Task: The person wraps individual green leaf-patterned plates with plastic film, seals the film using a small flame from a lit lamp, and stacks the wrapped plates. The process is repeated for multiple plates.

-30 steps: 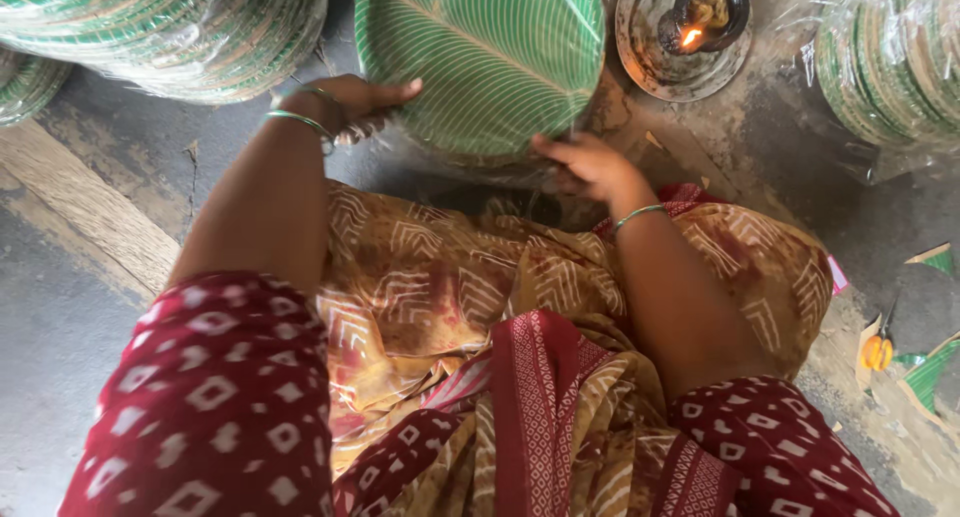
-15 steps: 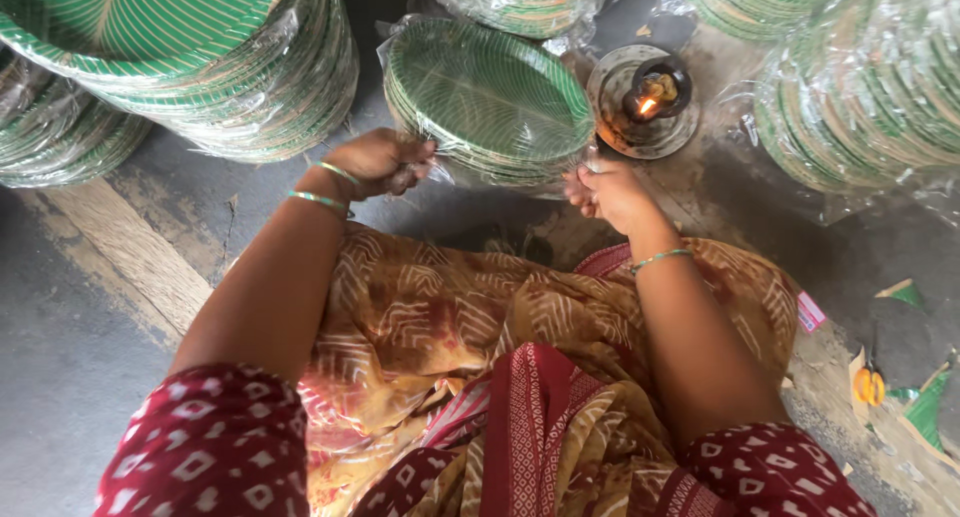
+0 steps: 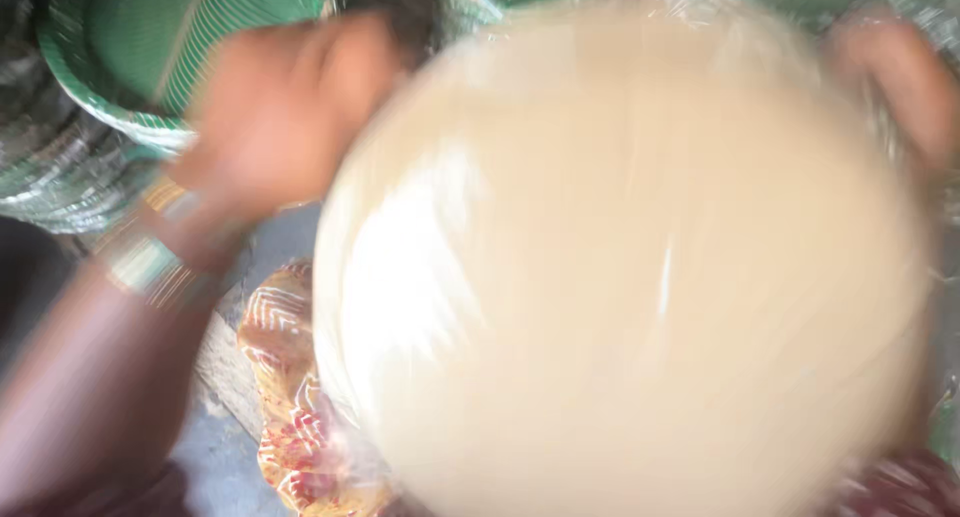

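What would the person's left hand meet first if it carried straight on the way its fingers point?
The left hand points toward the big round tan plate stack, so it probably meets that stack's upper-left edge first. The picture is blurred, so depth is uncertain.

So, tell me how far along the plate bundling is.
Done: wrapped green plate stacks sit at upper left. In hand: the left hand and right hand hold a plastic-wrapped bundle, pale underside up, blurred mid-motion. Left: it isn't set down yet; how many remain can't be seen.
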